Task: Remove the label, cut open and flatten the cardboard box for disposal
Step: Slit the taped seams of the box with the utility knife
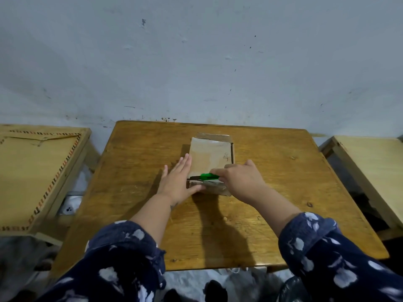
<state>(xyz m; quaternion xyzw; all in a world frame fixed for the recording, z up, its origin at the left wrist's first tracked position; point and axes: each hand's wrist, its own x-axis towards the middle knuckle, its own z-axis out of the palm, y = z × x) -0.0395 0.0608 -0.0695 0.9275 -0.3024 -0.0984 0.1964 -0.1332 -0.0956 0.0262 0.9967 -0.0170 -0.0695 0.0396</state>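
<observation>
Inlaid wooden table [37, 171] sat at left edge of frame. Left hand [177, 179] lay flat, fingers straight, pressing left side of cardboard box [210, 159]. Box rested at centre of frame on brown wooden table [272, 203], far flap raised. Green utility knife [207, 176] lay across box's near edge, blade pointing left. Right hand [241, 182] gripped knife handle, fingers curled. Pale table [375, 162] stood at right edge.

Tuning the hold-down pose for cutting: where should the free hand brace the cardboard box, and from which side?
Probably as the left hand does now: flat against the cardboard box's left wall, coming from the left, near the front corner. The green utility knife in the right hand points its blade leftward along the near top edge, so keep the fingers below that line.
</observation>
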